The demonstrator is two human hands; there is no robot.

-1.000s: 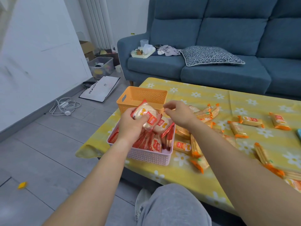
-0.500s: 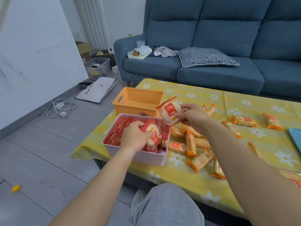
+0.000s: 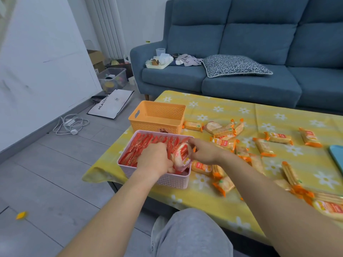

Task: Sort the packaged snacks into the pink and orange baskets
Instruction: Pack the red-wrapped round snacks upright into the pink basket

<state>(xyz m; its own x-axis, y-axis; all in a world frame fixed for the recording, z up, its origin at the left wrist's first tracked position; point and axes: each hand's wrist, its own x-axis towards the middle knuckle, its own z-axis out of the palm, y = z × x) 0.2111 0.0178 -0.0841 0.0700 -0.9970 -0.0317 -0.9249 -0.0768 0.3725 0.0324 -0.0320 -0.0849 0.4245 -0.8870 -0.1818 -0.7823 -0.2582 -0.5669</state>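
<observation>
Yellow cloth with white daisies covers the low table (image 3: 259,115) we sit at, and a blue sofa (image 3: 241,43) stands just beyond its far edge. Two baskets sit at the table's left end. The pink basket (image 3: 167,180) is at the near corner, and the orange basket (image 3: 157,125) is right behind it on the far side, close enough that we cannot tell whether they touch.

Our right hand (image 3: 204,153) pinches the top edge of a red packet (image 3: 182,154). This packet stands on end, tipped a little, at the right end of the pink basket, with its lower part already down inside the wall. Our left hand (image 3: 154,158) is just left of it, knuckles up and fingers curled down among the red packets (image 3: 137,149) filed upright in rows. We cannot tell whether it grips one or only presses the row aside.

As we judge it, the move ahead is straight down. The gap lies directly under the pinched packet, between the left hand and the basket's right wall, so the right hand need only lower it and let go.

The pink basket looks nearly full. The orange basket shows only bare inner walls from here, and its floor is hidden. The orange packets (image 3: 278,137) lie scattered to the right, nearer our right hand, with the orange basket far and left of them.
</observation>
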